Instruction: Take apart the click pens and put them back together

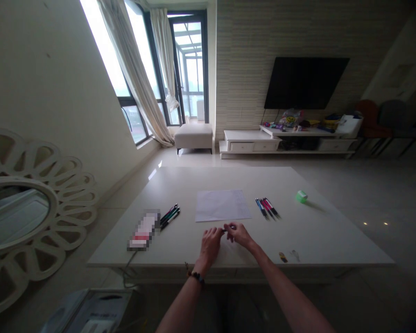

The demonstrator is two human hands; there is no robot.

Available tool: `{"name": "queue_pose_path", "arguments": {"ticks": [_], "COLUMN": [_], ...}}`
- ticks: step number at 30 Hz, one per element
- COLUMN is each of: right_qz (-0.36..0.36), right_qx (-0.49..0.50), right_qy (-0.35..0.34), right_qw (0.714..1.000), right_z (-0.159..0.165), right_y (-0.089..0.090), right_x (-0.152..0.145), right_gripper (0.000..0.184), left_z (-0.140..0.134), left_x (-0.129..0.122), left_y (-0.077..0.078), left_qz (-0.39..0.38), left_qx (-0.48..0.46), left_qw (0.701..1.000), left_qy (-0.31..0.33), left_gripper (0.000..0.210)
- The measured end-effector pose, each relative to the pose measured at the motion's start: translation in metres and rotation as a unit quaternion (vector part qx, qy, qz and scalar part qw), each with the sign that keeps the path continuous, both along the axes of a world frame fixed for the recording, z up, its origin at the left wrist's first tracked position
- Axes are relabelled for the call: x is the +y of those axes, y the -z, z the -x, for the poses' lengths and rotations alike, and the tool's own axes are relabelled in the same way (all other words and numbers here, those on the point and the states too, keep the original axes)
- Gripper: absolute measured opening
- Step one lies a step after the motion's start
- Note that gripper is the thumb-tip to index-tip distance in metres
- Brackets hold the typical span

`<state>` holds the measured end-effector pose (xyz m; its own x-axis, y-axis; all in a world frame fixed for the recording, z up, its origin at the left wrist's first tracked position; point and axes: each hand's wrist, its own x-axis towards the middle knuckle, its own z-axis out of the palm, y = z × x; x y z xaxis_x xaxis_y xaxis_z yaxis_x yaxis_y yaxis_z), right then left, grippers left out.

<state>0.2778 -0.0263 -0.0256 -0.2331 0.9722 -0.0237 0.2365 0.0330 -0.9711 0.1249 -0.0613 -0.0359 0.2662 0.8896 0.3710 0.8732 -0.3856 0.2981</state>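
My left hand and my right hand meet just in front of a stack of white paper. Both are closed around a thin dark pen, mostly covered by my fingers. Right of the paper lie several pens with blue, pink and black barrels, side by side. Another group of dark and green pens rests to the left, against a blurred-out phone with a cable. Nearer the front edge, right of my hands, are a small yellow and dark item and a small pale item.
All of this lies on a white table. A green-and-white round container stands toward its right side. A petal-framed mirror is at the left. Beyond are a footstool, a TV cabinet and a wall television.
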Motion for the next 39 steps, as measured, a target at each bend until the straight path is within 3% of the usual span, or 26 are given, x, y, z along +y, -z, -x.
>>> {"name": "queue_pose_path", "arguments": {"ticks": [5, 9, 12, 17, 21, 26, 34, 39], "right_qz": [-0.026, 0.007, -0.032, 0.019, -0.044, -0.011, -0.076, 0.028], "right_qx": [0.018, -0.015, 0.007, -0.002, 0.028, 0.014, 0.056, -0.041], "right_qy": [-0.004, 0.007, 0.012, -0.015, -0.001, -0.004, 0.047, -0.013], "right_qw": [0.999, 1.000, 0.999, 1.000, 0.999, 1.000, 0.994, 0.999], "right_z": [0.0004, -0.0006, -0.0015, -0.0003, 0.0016, 0.0018, 0.0031, -0.0031], "right_y": [-0.0005, -0.0003, -0.0002, 0.0002, 0.0002, 0.0011, 0.0051, 0.0054], "right_x": [0.0018, 0.0036, 0.0039, 0.0030, 0.0025, 0.0035, 0.0024, 0.0020], "right_gripper": [0.035, 0.036, 0.033, 0.035, 0.030, 0.035, 0.034, 0.042], "left_z": [0.0007, 0.0002, -0.0006, 0.0001, 0.0010, 0.0002, -0.0001, 0.0008], "left_x": [0.0008, 0.0008, 0.0004, 0.0009, 0.0015, 0.0008, 0.0013, 0.0000], "left_y": [0.0000, -0.0001, 0.0001, 0.0021, 0.0030, 0.0023, 0.0041, 0.0037], "left_qz": [0.018, 0.011, 0.004, 0.006, 0.006, 0.002, 0.001, -0.004], "left_qx": [0.000, 0.008, 0.003, 0.003, -0.005, -0.004, -0.003, -0.012], "left_qw": [1.000, 1.000, 1.000, 1.000, 1.000, 1.000, 1.000, 1.000], "left_qy": [0.003, 0.003, -0.009, 0.003, -0.007, 0.017, 0.005, 0.018], "left_gripper": [0.018, 0.018, 0.019, 0.018, 0.016, 0.015, 0.016, 0.014]}}
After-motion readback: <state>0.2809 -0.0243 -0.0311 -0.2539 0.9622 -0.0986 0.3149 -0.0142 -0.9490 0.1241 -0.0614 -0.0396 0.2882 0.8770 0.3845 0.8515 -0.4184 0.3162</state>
